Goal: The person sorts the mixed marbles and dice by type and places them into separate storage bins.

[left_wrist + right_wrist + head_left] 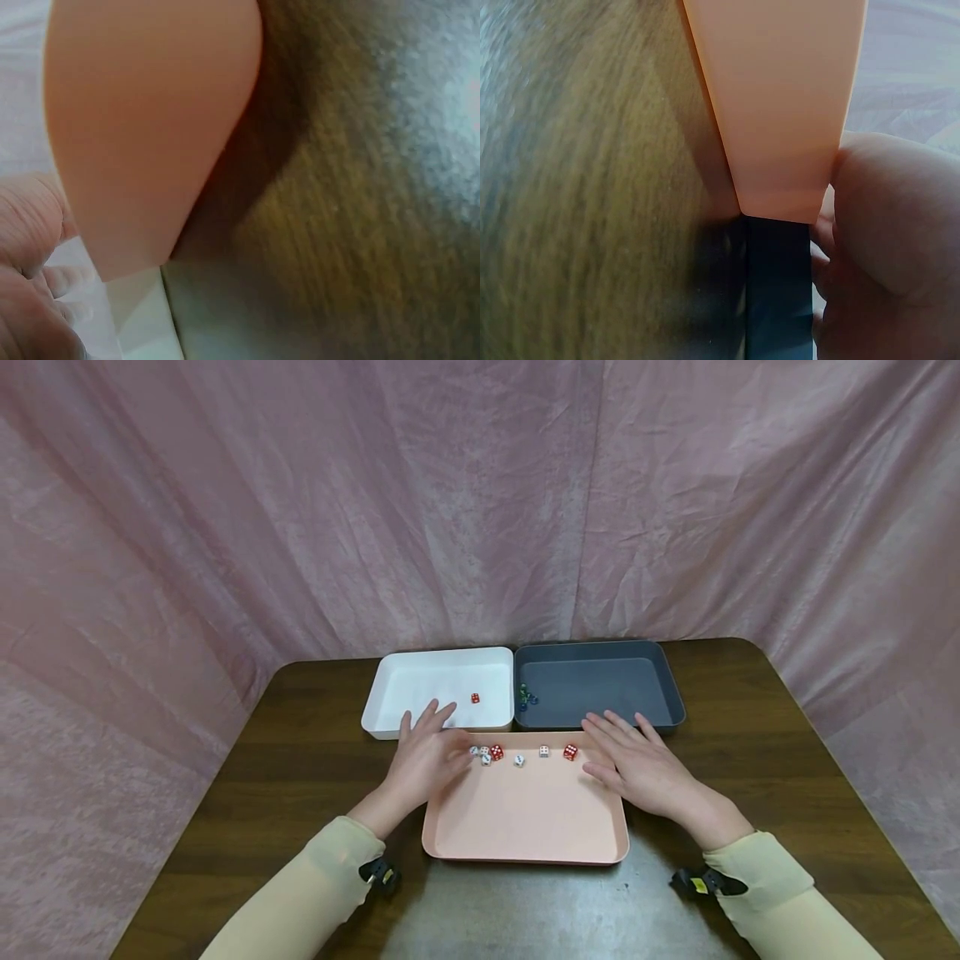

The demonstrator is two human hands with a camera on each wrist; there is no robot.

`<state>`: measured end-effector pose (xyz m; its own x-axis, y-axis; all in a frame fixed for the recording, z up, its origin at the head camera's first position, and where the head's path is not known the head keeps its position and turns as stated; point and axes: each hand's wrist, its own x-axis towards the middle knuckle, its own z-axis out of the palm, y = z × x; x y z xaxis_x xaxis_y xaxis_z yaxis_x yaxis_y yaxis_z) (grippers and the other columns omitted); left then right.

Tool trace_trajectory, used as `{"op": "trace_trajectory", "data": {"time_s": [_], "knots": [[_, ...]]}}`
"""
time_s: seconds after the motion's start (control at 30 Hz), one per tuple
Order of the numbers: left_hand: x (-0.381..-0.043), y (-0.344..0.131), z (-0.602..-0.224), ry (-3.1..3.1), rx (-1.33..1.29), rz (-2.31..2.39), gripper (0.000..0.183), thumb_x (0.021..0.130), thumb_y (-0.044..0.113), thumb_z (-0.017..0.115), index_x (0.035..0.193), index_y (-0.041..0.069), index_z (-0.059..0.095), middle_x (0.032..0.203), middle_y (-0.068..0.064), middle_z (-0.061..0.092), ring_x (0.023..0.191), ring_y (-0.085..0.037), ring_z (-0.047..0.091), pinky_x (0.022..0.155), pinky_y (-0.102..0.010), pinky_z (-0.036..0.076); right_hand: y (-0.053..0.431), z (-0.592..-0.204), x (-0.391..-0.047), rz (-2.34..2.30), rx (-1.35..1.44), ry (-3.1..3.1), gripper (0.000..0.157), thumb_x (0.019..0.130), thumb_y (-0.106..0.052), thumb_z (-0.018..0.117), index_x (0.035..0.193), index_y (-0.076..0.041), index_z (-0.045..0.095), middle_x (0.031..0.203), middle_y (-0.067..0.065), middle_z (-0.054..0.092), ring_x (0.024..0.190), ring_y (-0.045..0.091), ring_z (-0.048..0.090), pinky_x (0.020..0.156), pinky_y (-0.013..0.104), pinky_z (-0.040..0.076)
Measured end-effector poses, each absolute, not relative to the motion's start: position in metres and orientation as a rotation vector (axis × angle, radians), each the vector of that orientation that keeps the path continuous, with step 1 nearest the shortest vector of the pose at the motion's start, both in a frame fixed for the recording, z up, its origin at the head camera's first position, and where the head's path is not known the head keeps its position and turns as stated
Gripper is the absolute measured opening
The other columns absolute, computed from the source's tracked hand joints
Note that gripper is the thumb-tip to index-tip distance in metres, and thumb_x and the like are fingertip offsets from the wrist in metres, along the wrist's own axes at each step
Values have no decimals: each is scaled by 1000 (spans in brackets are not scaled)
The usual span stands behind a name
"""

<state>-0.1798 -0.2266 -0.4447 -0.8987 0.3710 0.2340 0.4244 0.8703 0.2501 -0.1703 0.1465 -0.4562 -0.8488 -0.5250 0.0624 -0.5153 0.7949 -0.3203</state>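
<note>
A shallow pink tray (528,818) lies on the table with several dice along its far side: a red die (497,752) among white dice (486,760) at the left, another white die (520,761) near the middle, and a red die (571,752) at the right. My left hand (426,760) hovers at the tray's far left corner, fingers spread. Over the far right corner is my right hand (637,768), its fingers extended. Neither palm shows anything held. Both wrist views show the pink tray's outer wall (150,127) beside the hand.
Behind the pink tray stand a white tray (397,693) holding one red die (475,698) and a dark grey tray (600,677) with several small green and blue pieces (527,697) in its left end. A pink curtain (480,510) hangs behind the wooden table (300,760).
</note>
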Motion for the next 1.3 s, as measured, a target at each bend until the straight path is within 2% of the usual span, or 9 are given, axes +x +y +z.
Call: {"op": "trace_trajectory", "data": {"time_s": [0.3,0.53,0.73,0.93,1.3], "knots": [[-182,-223,-452,-2893,-586,-437,23,92,27,94,113,20,88,164,-19,54,160,-49,34,123,-83,17,147,-458,-170,-516,-867,2954,74,112,-44,63,171,-6,39,178,14,36,166,39,25,131,69,7],[-182,-221,-455,-2949,-550,-453,21,94,28,93,114,21,88,167,-19,51,163,-46,30,125,-80,14,145,-459,-170,-527,-899,2973,72,113,-43,62,171,-6,41,176,14,38,165,39,28,131,68,9],[-182,-222,-457,-2918,-555,-434,22,92,26,94,112,21,88,165,-19,53,161,-47,34,123,-82,18,146,-458,-169,-530,-892,2974,72,113,-43,63,170,-6,41,176,14,38,165,39,28,131,68,9],[-181,-223,-458,-2899,-571,-441,18,90,24,95,106,22,87,163,-18,56,160,-47,36,122,-82,20,146,-458,-170,-517,-871,2966,73,113,-43,63,171,-6,40,177,14,37,166,39,26,131,68,7],[-181,-223,-462,-2894,-509,-412,16,89,25,97,100,22,84,160,-19,58,159,-47,37,123,-82,15,146,-458,-169,-520,-875,2968,73,113,-44,63,171,-6,40,176,14,38,165,39,27,131,69,9]]}}
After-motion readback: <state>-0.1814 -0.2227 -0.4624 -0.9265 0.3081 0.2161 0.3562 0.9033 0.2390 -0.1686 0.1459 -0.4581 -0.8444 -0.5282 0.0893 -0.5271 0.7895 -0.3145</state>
